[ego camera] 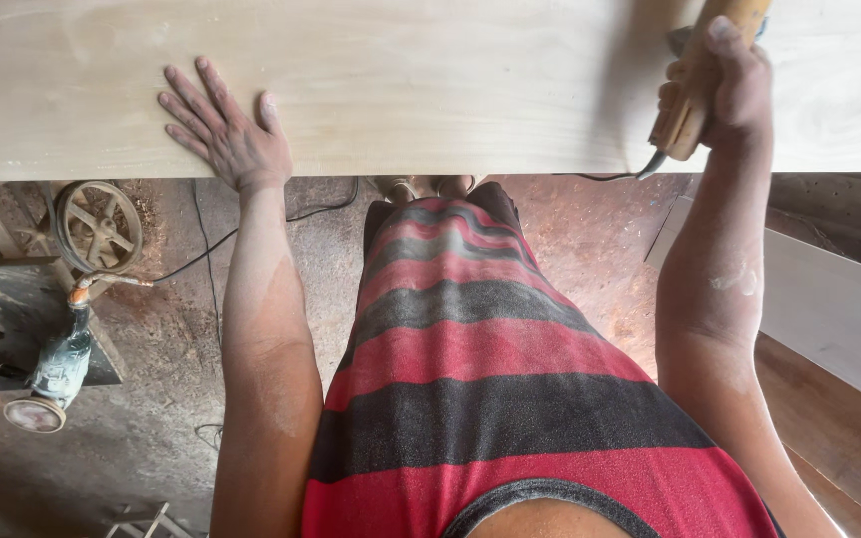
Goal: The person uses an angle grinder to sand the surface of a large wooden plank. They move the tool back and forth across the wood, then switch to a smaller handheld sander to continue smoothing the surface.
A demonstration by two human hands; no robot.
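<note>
A wide pale wooden board (430,90) spans the top of the head view. My left hand (221,125) lies flat on it near its front edge, fingers spread, holding nothing. My right hand (729,85) is closed around the wooden handle of a tool (695,100) that rests on the board at the right. A dark cord leaves the tool's lower end at the board's edge. The tool's working end is cut off by the top of the picture.
Below the board is a dusty reddish floor with a black cable (211,249). At the left stand a metal wheel (100,224) and an angle grinder (57,369). More pale boards (829,309) lean at the right.
</note>
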